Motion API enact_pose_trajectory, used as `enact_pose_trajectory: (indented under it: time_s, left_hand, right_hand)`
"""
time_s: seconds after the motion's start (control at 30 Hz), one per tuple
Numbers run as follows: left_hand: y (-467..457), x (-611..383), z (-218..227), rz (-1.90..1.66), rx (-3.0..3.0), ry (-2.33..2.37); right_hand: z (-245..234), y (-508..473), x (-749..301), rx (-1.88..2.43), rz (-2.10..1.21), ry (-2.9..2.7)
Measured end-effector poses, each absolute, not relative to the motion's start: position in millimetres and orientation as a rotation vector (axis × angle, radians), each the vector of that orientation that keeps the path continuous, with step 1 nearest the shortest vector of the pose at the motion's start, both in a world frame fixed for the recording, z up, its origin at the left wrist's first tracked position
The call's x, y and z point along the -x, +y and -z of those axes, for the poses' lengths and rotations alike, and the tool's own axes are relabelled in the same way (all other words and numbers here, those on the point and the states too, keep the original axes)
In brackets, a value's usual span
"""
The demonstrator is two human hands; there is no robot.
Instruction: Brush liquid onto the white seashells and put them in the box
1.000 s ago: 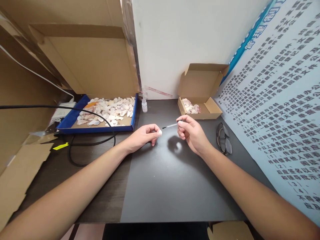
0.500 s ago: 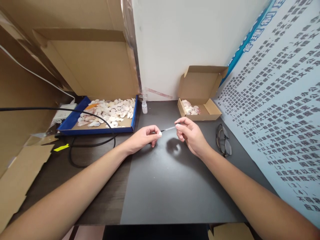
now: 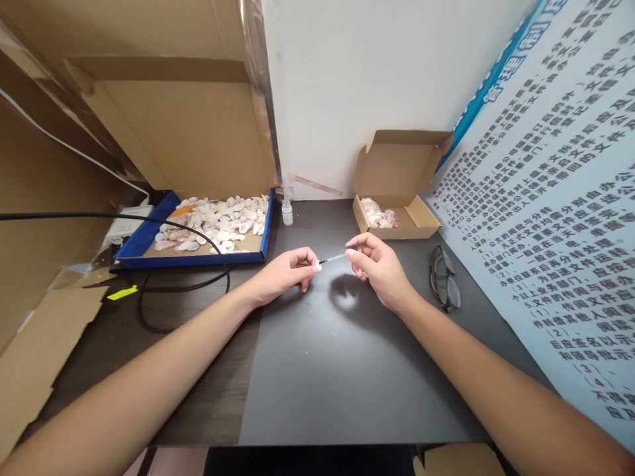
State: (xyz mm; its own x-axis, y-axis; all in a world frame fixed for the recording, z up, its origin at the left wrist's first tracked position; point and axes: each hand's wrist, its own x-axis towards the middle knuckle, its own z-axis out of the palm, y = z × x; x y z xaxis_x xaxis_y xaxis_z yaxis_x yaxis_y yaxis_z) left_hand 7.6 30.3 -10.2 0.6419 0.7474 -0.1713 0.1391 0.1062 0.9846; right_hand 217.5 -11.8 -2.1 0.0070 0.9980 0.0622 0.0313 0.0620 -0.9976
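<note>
In the head view, my left hand (image 3: 294,270) is closed in a pinch on a small white piece, seemingly a shell (image 3: 318,266). My right hand (image 3: 373,264) grips a thin, clear-stemmed brush (image 3: 333,258) at its dark end, between thumb and fingers. The brush slants down to the left, and its dark tip meets the white piece at my left fingertips. Both hands are above the grey mat (image 3: 317,370). Beyond them stands a small labelled glass bottle (image 3: 287,213).
A blue-sided box (image 3: 198,262) full of white shells stands back left, a black cable (image 3: 143,215) looping over it. A smaller cardboard box (image 3: 411,231) at back right holds more shells. Glasses (image 3: 444,281) lie by the printed board (image 3: 560,218) on the right.
My right hand has shifted slightly left, bringing the brush's dark tip against the white piece. Its dark end now shows at my right fingers. My left hand stays in place.
</note>
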Motion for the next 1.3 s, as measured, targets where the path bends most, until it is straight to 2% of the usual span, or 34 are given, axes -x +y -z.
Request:
enact_pose_trajectory:
  time_s: [0.73,1.3]
  left_hand:
    - [30.2,-8.2,11.3,-0.541,-1.403,0.791]
    - [30.2,-9.0,10.8,-0.533,-1.428,0.805]
  right_hand:
    - [-1.0,-13.8,-214.5,1.216,-1.040,-1.267]
    - [-0.4,-16.2,-213.4,1.140,-1.111,-1.283]
